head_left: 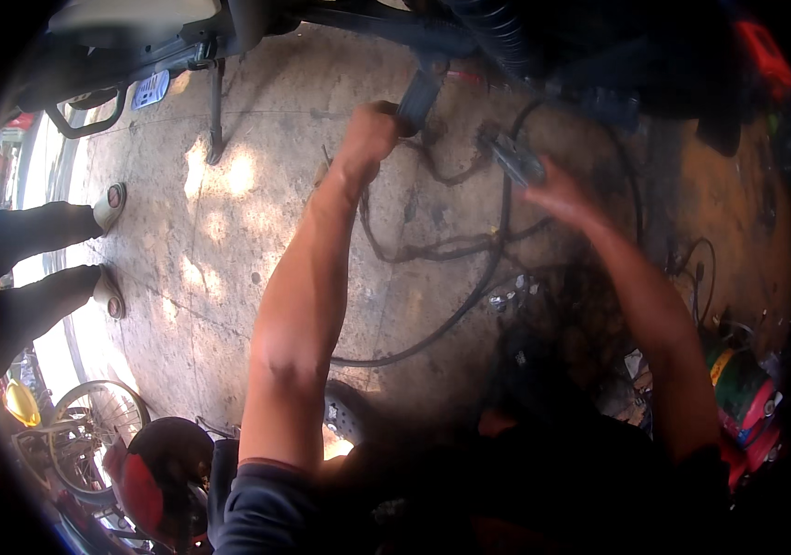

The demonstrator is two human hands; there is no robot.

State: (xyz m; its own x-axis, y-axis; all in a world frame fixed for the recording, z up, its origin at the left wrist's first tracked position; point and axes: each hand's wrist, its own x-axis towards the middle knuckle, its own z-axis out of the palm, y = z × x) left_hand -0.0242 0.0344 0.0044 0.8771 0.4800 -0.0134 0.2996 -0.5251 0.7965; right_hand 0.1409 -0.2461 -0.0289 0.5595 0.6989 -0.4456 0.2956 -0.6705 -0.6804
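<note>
My left hand [372,134] is raised below the dark vehicle underside [340,18], gripping a dark flat rectangular piece [419,100]. To its right, my right hand [552,194] grips an elongated grey metallic tool [511,153], its exact kind unclear. Beneath and around both hands, a brown taped wire harness [395,251] and a long black cable [455,319] lie across the stained concrete floor [275,139]; I cannot tell whether either is connected to what I hold.
Another person's legs and shoes [109,208] are at the left. A metal stand [215,120] reaches down from the vehicle. A bicycle wheel [90,435] and red-black rounded object [159,476] sit lower left. A green-red cylinder [742,388] and more cords [700,277] lie at right.
</note>
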